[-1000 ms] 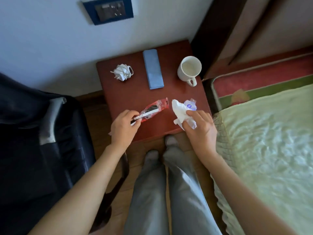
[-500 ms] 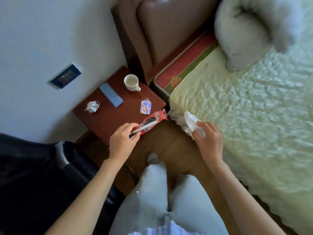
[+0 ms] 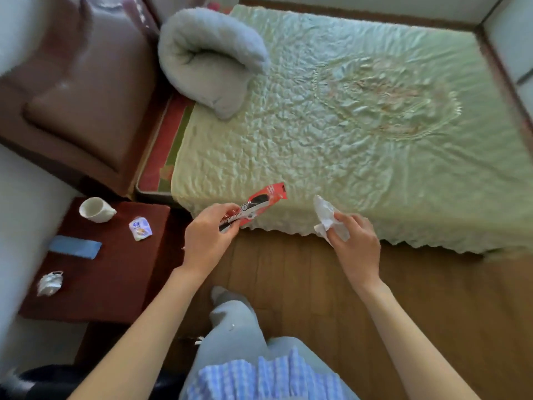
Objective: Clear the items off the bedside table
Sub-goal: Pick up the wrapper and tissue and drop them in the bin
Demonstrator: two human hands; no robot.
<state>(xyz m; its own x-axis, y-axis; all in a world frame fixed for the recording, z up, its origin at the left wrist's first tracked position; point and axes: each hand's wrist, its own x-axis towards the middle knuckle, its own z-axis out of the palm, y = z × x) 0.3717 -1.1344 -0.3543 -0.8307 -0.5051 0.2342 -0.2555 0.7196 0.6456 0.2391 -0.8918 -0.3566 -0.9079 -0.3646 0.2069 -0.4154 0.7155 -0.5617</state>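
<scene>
A bedroom in a home. Shown by a wide bed [image 3: 360, 134] under a crinkled pale-green cover, filling the far right, with a rolled grey blanket [image 3: 207, 67] at its head. Padded brown headboard [image 3: 80, 90] at far left, against a white wall [image 3: 20, 203]. Low red-brown bedside table [image 3: 115, 278] at left, just beside the bed, bearing a white cup [image 3: 95, 209], a blue cloth [image 3: 75, 247], a small sachet [image 3: 140, 228] and a crumpled white scrap [image 3: 50, 283]. Wood-plank floor [image 3: 418, 298] near, along the bed's edge.
</scene>
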